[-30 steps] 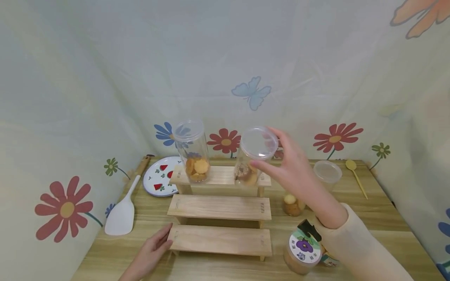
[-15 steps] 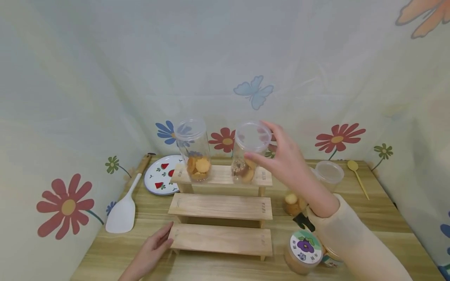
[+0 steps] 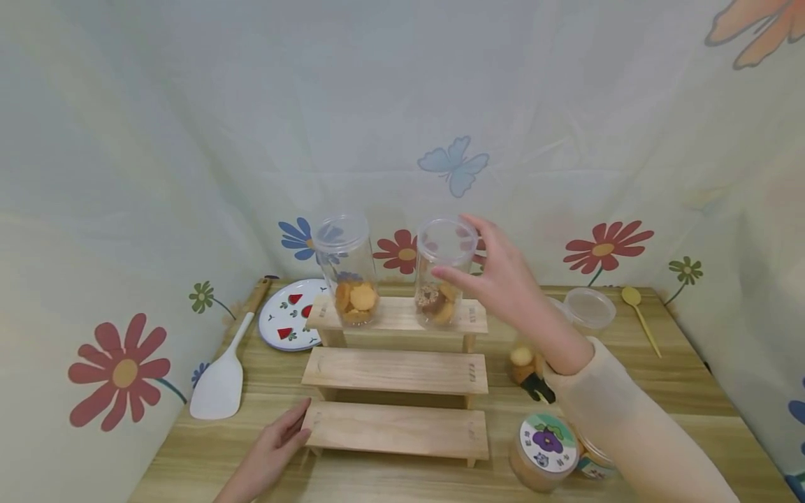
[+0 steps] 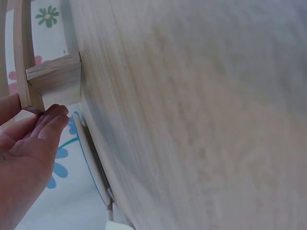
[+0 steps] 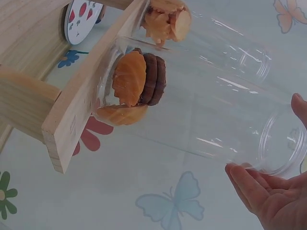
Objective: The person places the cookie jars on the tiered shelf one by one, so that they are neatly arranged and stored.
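In the head view my right hand point(image 3: 499, 272) holds a clear lidded jar point(image 3: 445, 279) near its lid, thumb on one side and fingers on the other. Brown and golden cookies point(image 5: 139, 81) lie in its bottom, and its base is on the right part of the rack's top shelf. My left hand point(image 3: 273, 447) grips the left end of the bottom shelf of the three-step wooden rack point(image 3: 396, 427); in the left wrist view the fingers point(image 4: 50, 125) lie against the shelf's end. A second clear jar point(image 3: 346, 272) with golden cookies stands on the top shelf's left part.
A white spatula point(image 3: 216, 384) and a watermelon-print plate point(image 3: 286, 328) lie left of the rack. To the right are a jar with a purple flower label point(image 3: 546, 447), another cookie jar point(image 3: 523, 358) partly behind the forearm, a clear lid point(image 3: 590, 309) and a yellow spoon point(image 3: 641, 321).
My right hand has moved the jar a little to the left on the top shelf, closer to the other jar. The left hand stays at the bottom shelf's end.
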Action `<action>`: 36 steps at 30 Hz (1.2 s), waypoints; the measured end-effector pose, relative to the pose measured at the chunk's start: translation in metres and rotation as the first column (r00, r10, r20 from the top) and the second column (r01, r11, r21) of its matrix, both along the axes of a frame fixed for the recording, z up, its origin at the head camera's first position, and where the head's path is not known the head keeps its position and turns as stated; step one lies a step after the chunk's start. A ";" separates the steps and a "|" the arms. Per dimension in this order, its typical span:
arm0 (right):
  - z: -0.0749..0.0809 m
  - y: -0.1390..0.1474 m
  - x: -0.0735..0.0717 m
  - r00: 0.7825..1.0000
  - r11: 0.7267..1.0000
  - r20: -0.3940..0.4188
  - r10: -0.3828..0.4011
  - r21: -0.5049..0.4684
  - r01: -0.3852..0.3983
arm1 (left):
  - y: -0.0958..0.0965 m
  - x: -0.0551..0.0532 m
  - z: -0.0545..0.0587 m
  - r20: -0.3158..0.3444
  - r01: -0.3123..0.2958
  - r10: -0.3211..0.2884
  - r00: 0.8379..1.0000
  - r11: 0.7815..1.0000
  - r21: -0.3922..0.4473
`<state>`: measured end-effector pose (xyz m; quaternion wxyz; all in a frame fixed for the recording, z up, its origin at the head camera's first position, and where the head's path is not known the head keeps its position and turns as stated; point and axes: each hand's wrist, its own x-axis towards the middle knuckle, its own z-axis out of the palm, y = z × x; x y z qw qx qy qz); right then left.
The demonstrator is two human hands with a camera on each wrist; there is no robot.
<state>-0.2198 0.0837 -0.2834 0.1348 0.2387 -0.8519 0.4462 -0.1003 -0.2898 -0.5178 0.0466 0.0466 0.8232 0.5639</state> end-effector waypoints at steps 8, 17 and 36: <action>0.002 -0.003 -0.009 1.000 0.999 0.011 -0.026 0.036 0.026 | -0.001 0.000 -0.001 0.007 -0.001 0.001 1.000 1.000 0.005; 0.002 -0.005 -0.016 0.997 0.997 0.066 -0.033 0.067 0.028 | 0.000 0.000 -0.001 0.031 -0.017 0.017 0.999 1.000 -0.005; 0.005 -0.007 -0.020 0.997 0.995 0.075 0.000 0.095 -0.007 | 0.001 0.000 -0.001 0.036 -0.033 0.034 0.999 0.999 -0.011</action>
